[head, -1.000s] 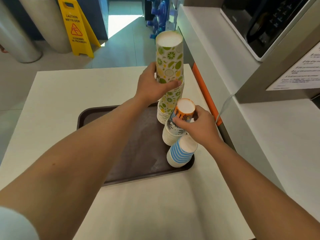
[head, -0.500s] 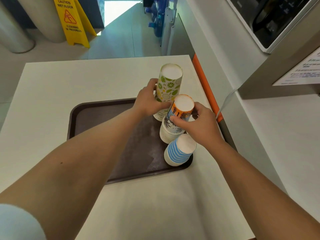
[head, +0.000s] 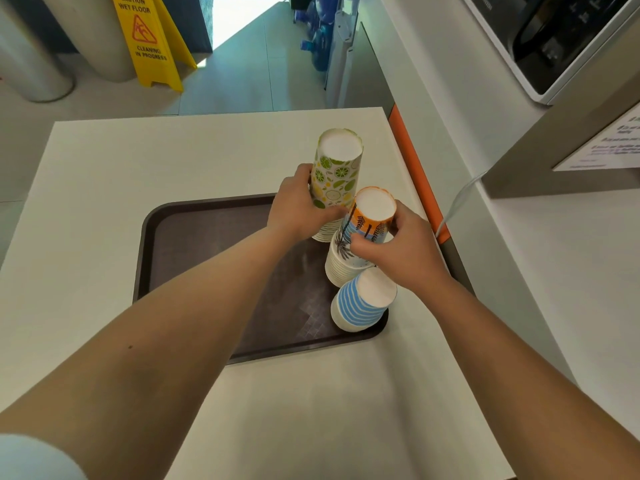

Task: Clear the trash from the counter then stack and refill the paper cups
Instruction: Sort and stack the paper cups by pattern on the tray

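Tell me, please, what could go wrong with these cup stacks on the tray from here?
The citrus-print stack, gripped low by the left hand, stands tall and might tip once released. The palm-print stack under the right hand sits very close beside it, so nudging one could topple the other. All three stacks, including the blue-striped stack, crowd the tray along its right edge, where a knock could send cups onto the counter.

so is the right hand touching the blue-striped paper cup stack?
Cannot tell. In the head view the right hand is closed on the orange palm-print paper cup stack; its wrist overlaps the blue-striped paper cup stack, hiding any gap.
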### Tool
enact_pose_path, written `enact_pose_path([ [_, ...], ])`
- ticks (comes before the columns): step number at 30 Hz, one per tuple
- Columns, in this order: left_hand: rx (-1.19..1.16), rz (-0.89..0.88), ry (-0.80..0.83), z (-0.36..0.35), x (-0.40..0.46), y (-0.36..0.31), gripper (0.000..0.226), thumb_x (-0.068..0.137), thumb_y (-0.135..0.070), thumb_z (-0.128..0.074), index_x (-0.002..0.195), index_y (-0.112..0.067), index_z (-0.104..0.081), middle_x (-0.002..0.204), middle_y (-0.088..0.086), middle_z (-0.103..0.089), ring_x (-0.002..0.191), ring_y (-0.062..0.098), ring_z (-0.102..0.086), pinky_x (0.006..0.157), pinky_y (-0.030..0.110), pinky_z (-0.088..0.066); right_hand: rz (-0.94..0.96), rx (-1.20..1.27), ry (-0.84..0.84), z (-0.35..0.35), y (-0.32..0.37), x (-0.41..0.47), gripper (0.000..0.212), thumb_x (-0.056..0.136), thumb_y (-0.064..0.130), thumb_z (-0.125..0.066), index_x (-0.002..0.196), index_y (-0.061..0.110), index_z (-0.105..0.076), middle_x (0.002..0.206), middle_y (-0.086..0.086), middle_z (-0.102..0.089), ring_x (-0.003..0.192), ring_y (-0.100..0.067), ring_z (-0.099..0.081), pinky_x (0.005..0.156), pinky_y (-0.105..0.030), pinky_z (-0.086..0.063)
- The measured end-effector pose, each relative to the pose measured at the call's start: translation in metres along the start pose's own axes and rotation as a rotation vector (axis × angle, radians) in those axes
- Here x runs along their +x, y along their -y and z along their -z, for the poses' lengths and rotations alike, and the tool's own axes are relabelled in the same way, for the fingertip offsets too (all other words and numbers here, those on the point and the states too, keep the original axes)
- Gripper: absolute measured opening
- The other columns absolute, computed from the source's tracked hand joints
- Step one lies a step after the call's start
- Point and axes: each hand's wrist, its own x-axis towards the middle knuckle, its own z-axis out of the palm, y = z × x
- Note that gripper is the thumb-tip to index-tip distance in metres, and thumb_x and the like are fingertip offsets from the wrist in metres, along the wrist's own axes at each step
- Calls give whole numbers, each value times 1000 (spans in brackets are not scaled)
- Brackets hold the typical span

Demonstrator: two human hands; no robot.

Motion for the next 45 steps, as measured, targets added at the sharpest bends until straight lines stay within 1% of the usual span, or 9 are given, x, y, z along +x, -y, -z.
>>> enact_pose_path([
  [6, 23, 9, 27, 4, -1, -5, 78, 65, -39, -87, 129, -16, -47, 122, 2, -63, 109, 20, -62, 82, 29, -50, -3, -5, -21, -1, -2, -2, 57, 69, 33, -80, 121, 24, -61, 108, 9, -67, 101, -4, -63, 82, -18, -53],
  [11, 46, 24, 219, 10, 4, -14, 86, 72, -34, -84, 141, -16, -36, 135, 2, -57, 121, 22, -56, 88, 28, -44, 5, -28, -33, 0, -3, -5, 49, 73, 31, -80, 118, 21, -63, 97, 13, -64, 82, 17, -55, 65, -1, -41],
  [17, -81, 136, 326, 24, -2, -9, 124, 68, -28, -88, 157, -21, -2, 161, 6, -25, 145, 24, -31, 114, 40, -33, -2, 39, -22, 0, -9, -15, 62, 74, 42, -80, 130, 24, -57, 118, 12, -66, 104, 4, -59, 82, -3, -43],
  [21, -121, 123, 170, 30, -29, -4, 95, 75, -23, -84, 151, -16, -26, 153, 7, -39, 139, 18, -39, 106, 27, -34, -51, 71, -41, -1, -20, -32, 92, 70, 56, -77, 147, 25, -38, 146, 7, -49, 128, -7, -48, 105, -28, -40],
  [26, -221, 9, -17, 28, -82, 1, 46, 70, -22, -69, 112, -19, -51, 111, -9, -59, 105, 5, -56, 89, 15, -44, -56, 105, -118, -6, -33, -69, 87, 72, 56, -76, 144, 27, -38, 145, 9, -46, 129, -6, -46, 104, -25, -38],
  [28, -221, -39, 15, 25, -104, 3, 47, 66, -24, -63, 112, -19, -53, 111, -10, -60, 105, 5, -57, 85, 5, -39, -60, 108, -126, -11, -37, -82, 88, 68, 55, -79, 142, 26, -40, 142, 12, -47, 127, -4, -46, 100, -20, -37],
  [33, -183, -174, 67, 18, -121, -2, 64, 73, -25, -70, 133, -14, -50, 131, -3, -57, 122, 10, -52, 104, 23, -41, -90, 188, -122, -23, -38, -92, 100, 54, 55, -82, 139, 23, -41, 139, 8, -50, 125, -7, -48, 100, -19, -40],
  [38, -232, -176, 94, 17, -100, -32, 80, 77, -33, -81, 144, -14, -40, 144, -2, -50, 131, 9, -46, 106, 20, -36, -69, 178, -15, -32, -37, -92, 89, 52, 47, -88, 128, 25, -48, 123, 14, -59, 113, 3, -55, 85, -5, -46],
  [45, -190, -165, 210, 3, -81, -49, 79, 70, -29, -87, 135, -15, -44, 120, -10, -55, 103, 1, -52, 73, -7, -36, -89, 135, -22, -37, -45, -82, 73, 65, 41, -87, 125, 23, -48, 119, 8, -61, 111, -8, -59, 91, -26, -54],
])
